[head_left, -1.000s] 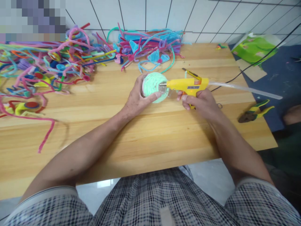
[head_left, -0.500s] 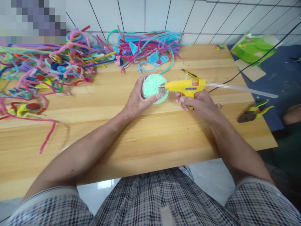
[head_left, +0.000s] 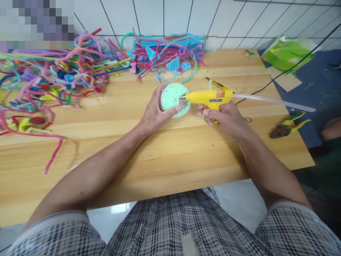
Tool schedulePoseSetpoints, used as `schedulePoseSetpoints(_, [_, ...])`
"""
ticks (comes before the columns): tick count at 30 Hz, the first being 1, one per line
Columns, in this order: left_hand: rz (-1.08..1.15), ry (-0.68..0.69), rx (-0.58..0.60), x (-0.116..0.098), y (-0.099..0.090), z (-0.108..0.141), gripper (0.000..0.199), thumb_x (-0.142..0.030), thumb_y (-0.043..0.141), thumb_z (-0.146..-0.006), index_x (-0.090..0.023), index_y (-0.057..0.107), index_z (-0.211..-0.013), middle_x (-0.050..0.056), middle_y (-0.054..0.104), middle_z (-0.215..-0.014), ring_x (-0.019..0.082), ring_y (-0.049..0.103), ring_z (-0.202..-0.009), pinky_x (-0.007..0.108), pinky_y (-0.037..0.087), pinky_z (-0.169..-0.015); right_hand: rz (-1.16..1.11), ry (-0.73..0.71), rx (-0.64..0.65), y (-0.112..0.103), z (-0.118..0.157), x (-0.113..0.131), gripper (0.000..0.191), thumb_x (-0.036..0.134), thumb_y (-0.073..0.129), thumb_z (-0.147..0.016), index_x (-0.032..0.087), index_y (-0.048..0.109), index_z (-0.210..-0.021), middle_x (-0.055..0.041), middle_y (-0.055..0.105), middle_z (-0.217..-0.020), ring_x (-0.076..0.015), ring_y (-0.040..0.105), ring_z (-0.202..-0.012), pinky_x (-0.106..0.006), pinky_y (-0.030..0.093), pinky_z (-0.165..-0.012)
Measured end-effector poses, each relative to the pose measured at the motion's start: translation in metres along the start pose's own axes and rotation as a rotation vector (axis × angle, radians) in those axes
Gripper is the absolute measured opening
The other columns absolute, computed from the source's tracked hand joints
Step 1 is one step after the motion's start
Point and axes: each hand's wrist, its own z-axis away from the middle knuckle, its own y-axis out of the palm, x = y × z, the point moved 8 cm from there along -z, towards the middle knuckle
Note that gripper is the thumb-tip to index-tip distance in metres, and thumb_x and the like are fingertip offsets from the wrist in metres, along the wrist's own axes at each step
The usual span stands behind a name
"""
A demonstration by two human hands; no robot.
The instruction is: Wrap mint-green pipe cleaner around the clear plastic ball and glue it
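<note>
At your far left, a tangled heap of colorful fuzzy stems (head_left: 77, 67) lay on the wooden table (head_left: 149, 160), and one long pink stem (head_left: 55, 153) bent toward you. Your left hand (head_left: 157, 113) was closed around the mint-green wound piece (head_left: 172, 97), thumb along its near side, holding it over the middle of the table. Behind it lay a bundle of blue, pink and purple stems (head_left: 170, 48). Your right hand (head_left: 223, 113) was wrapped around the handle of the yellow glue gun (head_left: 205, 96), its nozzle at the piece's right part; whether the tip touched, you could not tell. A yellow cutter (head_left: 217, 83) lay just behind the gun, and a clear glue stick (head_left: 279, 101) stuck out of its back. Farther right were a small ring (head_left: 248, 120), the green-and-yellow pliers (head_left: 282, 131) near the table's edge, and, beyond the far corner, a green bag (head_left: 289, 55).
</note>
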Motion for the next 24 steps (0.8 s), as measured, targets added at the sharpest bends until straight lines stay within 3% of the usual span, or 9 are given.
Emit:
schedulePoseSetpoints(7, [0.037, -0.016, 0.018, 0.0022, 0.0000, -0.0007, 0.092, -0.080, 0.079, -0.093, -0.030, 0.042, -0.161, 0.015, 0.060, -0.164, 0.038, 0.060, -0.156, 0.055, 0.052, -0.133, -0.043, 0.002, -0.005, -0.0028, -0.0022, -0.0078, 0.011, 0.024, 0.079, -0.072, 0.025, 0.071, -0.080, -0.0015, 0.073, -0.087, -0.0161, 0.064, -0.074, -0.031, 0.045, -0.059])
schedulePoseSetpoints(24, [0.030, -0.012, 0.012, 0.0042, -0.0003, -0.0014, 0.093, -0.084, 0.077, -0.093, -0.030, 0.042, -0.161, 0.014, 0.061, -0.163, 0.038, 0.060, -0.155, 0.054, 0.052, -0.132, 0.002, 0.021, 0.014, 0.0013, 0.0003, -0.0049, 0.013, 0.029, 0.081, -0.076, 0.024, 0.068, -0.078, -0.0029, 0.070, -0.084, -0.0187, 0.066, -0.079, -0.032, 0.049, -0.062])
